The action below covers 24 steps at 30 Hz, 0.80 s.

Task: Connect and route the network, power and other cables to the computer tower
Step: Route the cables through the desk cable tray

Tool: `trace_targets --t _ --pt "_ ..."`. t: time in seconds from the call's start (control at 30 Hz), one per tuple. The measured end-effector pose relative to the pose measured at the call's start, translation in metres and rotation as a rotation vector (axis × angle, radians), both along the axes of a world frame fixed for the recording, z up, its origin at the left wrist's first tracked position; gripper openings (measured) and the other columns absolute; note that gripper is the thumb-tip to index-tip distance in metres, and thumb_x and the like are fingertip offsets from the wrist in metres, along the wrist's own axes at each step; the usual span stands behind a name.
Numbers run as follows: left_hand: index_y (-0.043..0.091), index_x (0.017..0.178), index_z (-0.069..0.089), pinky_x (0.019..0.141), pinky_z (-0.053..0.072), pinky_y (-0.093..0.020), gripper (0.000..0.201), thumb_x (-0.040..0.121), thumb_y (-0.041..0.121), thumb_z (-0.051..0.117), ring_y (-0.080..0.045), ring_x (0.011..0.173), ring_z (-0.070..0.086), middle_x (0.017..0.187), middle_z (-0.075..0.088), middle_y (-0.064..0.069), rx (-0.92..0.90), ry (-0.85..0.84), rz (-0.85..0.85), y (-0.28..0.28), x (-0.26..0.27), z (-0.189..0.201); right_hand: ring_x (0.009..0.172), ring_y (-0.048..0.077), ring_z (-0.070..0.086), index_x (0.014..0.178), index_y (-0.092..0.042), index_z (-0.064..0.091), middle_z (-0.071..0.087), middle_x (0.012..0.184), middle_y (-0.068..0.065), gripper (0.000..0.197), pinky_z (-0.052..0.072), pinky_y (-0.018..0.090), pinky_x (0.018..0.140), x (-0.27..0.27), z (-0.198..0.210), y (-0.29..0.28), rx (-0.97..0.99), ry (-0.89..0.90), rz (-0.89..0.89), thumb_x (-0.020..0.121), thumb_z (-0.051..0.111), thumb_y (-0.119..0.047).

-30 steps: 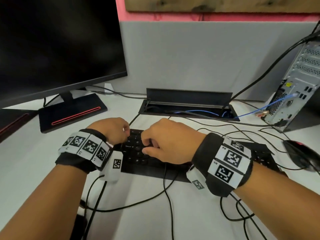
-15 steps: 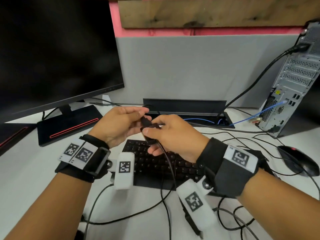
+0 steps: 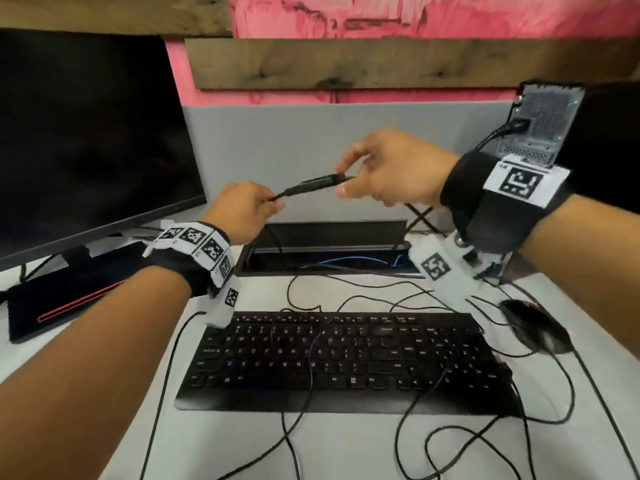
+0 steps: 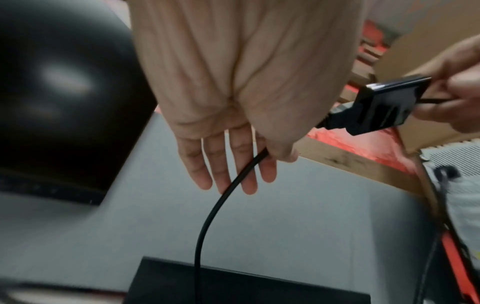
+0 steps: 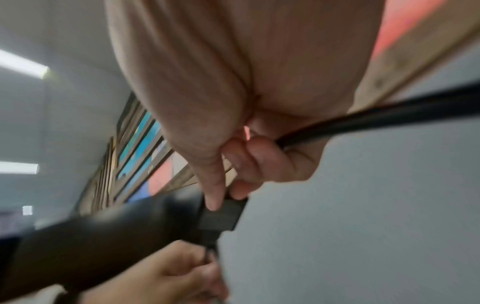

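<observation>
A flat black plastic cable connector (image 3: pixel 320 183) is held in mid-air above the desk, pinched by the right hand (image 3: pixel 394 174); its thin black lead (image 4: pixel 221 197) is pinched by the left hand (image 3: pixel 242 211). The grey computer tower (image 3: pixel 540 123) already carries a black power cable (image 3: pixel 498 133); this connector is judged still unplugged.

A dark monitor (image 3: pixel 79 140) stands at the left, a black keyboard (image 3: pixel 343 362) lies on the desk, a mouse (image 3: pixel 533 329) just beside it.
</observation>
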<state>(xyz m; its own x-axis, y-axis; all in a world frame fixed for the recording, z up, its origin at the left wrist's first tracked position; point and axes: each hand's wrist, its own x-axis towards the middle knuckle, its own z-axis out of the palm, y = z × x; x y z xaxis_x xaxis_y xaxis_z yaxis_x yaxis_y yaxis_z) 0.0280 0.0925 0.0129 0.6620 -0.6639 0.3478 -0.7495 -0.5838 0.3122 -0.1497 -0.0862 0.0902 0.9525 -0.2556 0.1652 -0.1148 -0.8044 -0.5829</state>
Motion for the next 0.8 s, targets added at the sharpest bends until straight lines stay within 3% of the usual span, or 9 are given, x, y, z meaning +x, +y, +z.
trace_targets --t 0.07,0.2,0.27,0.4,0.67,0.8 --pt "0.014 0.08 0.066 0.062 0.035 -0.032 0.032 0.099 0.035 0.053 -0.028 0.07 0.054 0.067 0.059 -0.008 -0.052 0.052 0.016 -0.008 0.006 -0.001 0.063 0.014 0.059 0.102 -0.026 0.073 0.068 0.074 -0.004 0.018 0.044 0.027 0.062 -0.005 0.02 -0.024 -0.288 -0.028 -0.025 0.091 0.072 -0.04" --pt "0.011 0.087 0.069 0.071 0.037 -0.028 0.017 0.095 0.02 0.058 -0.028 0.081 0.058 0.079 0.066 -0.01 -0.015 0.035 0.015 -0.016 0.016 -0.014 0.069 0.009 0.058 0.098 -0.022 0.077 0.068 0.076 -0.007 0.013 0.039 0.025 0.064 -0.015 0.032 -0.062 -0.487 -0.074 -0.075 0.096 0.066 -0.029" --pt "0.013 0.089 0.07 0.074 0.039 -0.027 0.012 0.094 0.017 0.06 -0.025 0.081 0.058 0.082 0.068 -0.007 0.018 0.003 0.005 -0.018 0.021 -0.021 0.07 0.014 0.059 0.097 -0.02 0.078 0.069 0.079 -0.004 0.013 0.041 0.027 0.067 -0.02 0.028 -0.078 -0.555 -0.071 -0.105 0.096 0.067 -0.027" --pt "0.012 0.082 0.069 0.071 0.036 -0.025 0.011 0.092 0.013 0.063 -0.024 0.074 0.057 0.073 0.064 -0.002 0.116 -0.015 0.03 -0.014 0.04 -0.04 0.08 0.021 0.065 0.097 -0.017 0.077 0.074 0.088 0.003 0.013 0.052 0.035 0.076 -0.037 0.02 -0.107 -0.584 -0.03 -0.145 0.096 0.066 -0.023" --pt "0.019 0.081 0.069 0.075 0.041 -0.028 0.013 0.092 0.018 0.063 -0.027 0.084 0.057 0.08 0.07 -0.007 0.148 0.011 0.058 -0.021 0.058 -0.054 0.075 0.005 0.058 0.09 -0.022 0.075 0.066 0.079 -0.012 0.013 0.044 0.027 0.074 -0.077 0.004 -0.146 -0.63 0.03 -0.185 0.097 0.065 -0.022" --pt "0.012 0.083 0.071 0.074 0.039 -0.027 0.015 0.093 0.017 0.062 -0.026 0.08 0.053 0.078 0.068 -0.007 0.165 0.016 0.056 -0.032 0.055 -0.053 0.075 0.008 0.058 0.086 -0.024 0.071 0.066 0.078 -0.009 0.011 0.043 0.029 0.072 -0.098 0.003 -0.16 -0.662 0.124 -0.245 0.095 0.066 -0.021"
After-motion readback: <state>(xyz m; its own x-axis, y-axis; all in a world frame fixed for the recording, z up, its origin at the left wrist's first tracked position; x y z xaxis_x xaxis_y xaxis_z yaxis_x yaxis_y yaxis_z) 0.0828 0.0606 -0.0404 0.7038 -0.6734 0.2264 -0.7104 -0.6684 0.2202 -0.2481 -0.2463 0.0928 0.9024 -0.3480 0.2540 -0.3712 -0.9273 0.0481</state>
